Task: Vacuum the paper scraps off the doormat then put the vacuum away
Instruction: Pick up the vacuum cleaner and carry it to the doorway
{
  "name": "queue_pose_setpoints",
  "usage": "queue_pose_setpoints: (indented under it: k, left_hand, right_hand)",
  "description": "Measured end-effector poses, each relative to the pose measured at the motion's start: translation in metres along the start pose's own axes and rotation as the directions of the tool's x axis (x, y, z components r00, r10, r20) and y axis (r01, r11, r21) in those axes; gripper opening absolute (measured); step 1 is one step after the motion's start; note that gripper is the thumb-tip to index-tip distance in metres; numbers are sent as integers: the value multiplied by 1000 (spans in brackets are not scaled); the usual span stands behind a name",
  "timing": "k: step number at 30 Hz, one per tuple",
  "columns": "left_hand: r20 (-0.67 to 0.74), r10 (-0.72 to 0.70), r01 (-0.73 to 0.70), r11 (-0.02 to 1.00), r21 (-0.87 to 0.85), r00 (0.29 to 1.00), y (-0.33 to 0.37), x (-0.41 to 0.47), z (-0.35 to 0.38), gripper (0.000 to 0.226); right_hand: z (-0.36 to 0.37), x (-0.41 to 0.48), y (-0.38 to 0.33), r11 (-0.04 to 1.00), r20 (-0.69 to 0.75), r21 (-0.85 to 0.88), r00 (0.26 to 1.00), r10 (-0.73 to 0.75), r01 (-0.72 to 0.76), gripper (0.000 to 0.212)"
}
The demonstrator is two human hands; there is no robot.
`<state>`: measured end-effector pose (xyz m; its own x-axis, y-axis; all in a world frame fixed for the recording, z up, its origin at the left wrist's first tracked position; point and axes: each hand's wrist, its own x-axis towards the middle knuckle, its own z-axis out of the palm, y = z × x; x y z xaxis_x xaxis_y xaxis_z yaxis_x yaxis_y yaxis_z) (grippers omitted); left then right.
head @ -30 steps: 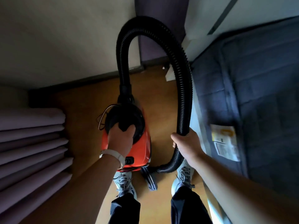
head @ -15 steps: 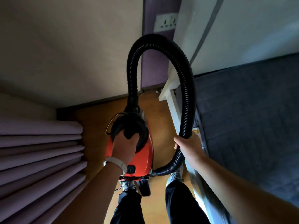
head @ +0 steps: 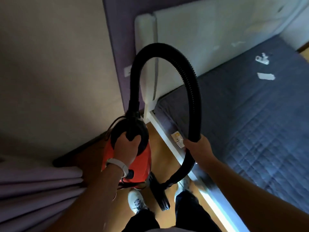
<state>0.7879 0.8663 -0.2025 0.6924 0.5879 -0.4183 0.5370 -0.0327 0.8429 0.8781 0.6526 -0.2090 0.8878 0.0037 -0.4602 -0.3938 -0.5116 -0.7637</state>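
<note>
A: Where's the vacuum?
B: Orange vacuum point(head: 142, 164) at lower centre of frame, lifted off the wood floor point(head: 160, 136) as far as I can tell; dim light, hard to confirm clearance.
A: Hands?
B: Left hand point(head: 127, 148) wrapped closed around the black carry handle on top of the body, white wristband point(head: 117, 165) on that wrist. Right hand point(head: 198, 146) right of centre, fingers curled tight around the black hose point(head: 192, 84).
A: Hose routing?
B: Rises from the top of the body, arcs across mid-frame, drops through the right hand, ends in the nozzle point(head: 161, 196) at bottom centre between the two shoes.
A: Surroundings?
B: Folded curtain point(head: 38, 190) lower left. White bed frame point(head: 168, 139) runs diagonally just right of the vacuum, dark quilted mattress point(head: 250, 131) filling the right side. A few white scraps point(head: 265, 76) lie on the mattress, upper right.
</note>
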Motion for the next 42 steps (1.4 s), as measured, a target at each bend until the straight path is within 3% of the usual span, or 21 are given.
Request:
queue_pose_setpoints:
  k: [5,11,15,21,30,35,42]
  left_hand:
    - [98,104,-114,989,95,990,39,-32,4,6]
    - [214,159,-163,987,-2,964,80,-73,32,7]
    - [313,226,-237,971,-1,923,100,-104,60,25]
    - [402,308,-333,943,-8,862,119,-172,115,28]
    - [567,396,-469,883,-19,722,124,-326,211,31]
    - [692,419,-521,851,-73,588,118,-422,266,14]
    - [837,351,-564,824,-63,420,104,-535,338,32]
  right_hand:
    - [-44,-38,-11,995,-118,85,993,-33,43,10]
    - [-109,-74,-15,986,-291,122,954,-78,118,22]
    - [-152,-99,-2,977,-364,160,928,-77,143,16]
    - [-234,-158,41,949,-516,233,854,-62,210,11]
    - [-367,-289,142,887,-664,362,747,29,288,16]
    - [-427,-361,201,843,-723,418,686,84,338,17]
    - [-478,-455,278,829,-831,444,501,240,339,16]
